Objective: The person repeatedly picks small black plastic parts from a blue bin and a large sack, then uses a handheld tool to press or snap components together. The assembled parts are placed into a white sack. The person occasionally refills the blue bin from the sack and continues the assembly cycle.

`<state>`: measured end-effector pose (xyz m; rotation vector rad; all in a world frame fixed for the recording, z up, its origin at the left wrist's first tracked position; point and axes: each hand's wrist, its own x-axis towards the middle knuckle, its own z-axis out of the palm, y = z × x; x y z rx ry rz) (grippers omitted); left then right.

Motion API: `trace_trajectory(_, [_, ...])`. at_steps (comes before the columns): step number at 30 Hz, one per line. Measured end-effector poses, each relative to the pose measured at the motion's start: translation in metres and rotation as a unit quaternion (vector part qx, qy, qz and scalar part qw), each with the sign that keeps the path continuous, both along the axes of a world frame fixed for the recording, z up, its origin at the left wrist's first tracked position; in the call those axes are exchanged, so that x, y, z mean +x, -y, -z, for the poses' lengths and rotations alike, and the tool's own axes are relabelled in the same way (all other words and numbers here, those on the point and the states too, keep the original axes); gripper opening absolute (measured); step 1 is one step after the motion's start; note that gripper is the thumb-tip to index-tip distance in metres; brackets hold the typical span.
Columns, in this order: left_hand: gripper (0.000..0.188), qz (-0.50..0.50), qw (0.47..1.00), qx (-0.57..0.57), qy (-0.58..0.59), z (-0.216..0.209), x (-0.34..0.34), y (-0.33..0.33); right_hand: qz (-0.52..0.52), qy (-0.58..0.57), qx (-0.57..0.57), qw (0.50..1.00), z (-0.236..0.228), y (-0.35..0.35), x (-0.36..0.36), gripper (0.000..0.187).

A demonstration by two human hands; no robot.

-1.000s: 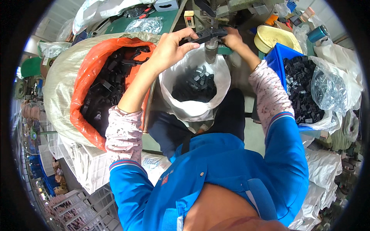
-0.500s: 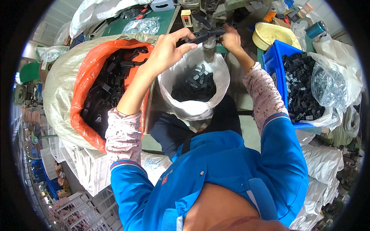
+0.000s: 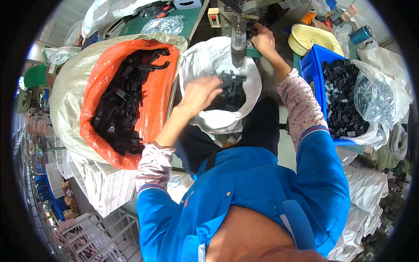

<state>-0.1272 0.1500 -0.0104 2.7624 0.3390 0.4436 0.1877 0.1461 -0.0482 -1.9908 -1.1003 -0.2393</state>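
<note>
So the left hand [image 3: 199,95] is a bit motion-blurred, fingers loosely spread with nothing visible between them, hanging over the black parts [image 3: 232,89] in the white bag [image 3: 255,83]. Can't tell if the fingertips touch any. The left wrist crosses the bag's near-left rim, and past those fingertips there's room inside the mouth before the far wall.

Right hand [image 3: 264,40] has its fingers bent just right of the metal shaft [image 3: 238,39], tips over some tiny bits; can't tell if they're pinching anything. Tight on the shaft side, but there's a decent gap on the other side before the yellow tub [image 3: 297,49] and, nearer the body, the blue bin [image 3: 310,72].

Left of the left fingers, the orange liner [image 3: 158,105] edge sits close to that forearm, so not much elbow room there
</note>
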Motion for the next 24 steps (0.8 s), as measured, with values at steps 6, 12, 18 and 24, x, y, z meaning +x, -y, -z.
trace_trajectory(6, [0.042, -0.071, 0.978, -0.167, 0.100, 0.043, -0.021, 0.053, -0.164, -0.379, 0.136, 0.900, -0.034, 0.035, -0.004, 0.018])
trace_trajectory(12, [0.013, -0.127, 0.948, -0.261, 0.133, 0.056, -0.039, 0.083, -0.268, -0.389, 0.226, 0.852, -0.097, 0.064, -0.067, 0.017])
trace_trajectory(18, [0.014, -0.179, 0.922, -0.278, 0.200, 0.047, -0.046, 0.084, -0.269, -0.335, 0.295, 0.853, -0.104, 0.065, -0.089, 0.015])
trace_trajectory(24, [0.014, -0.196, 0.896, -0.352, 0.186, 0.056, -0.051, 0.091, -0.291, -0.293, 0.284, 0.865, -0.104, 0.059, -0.092, 0.014])
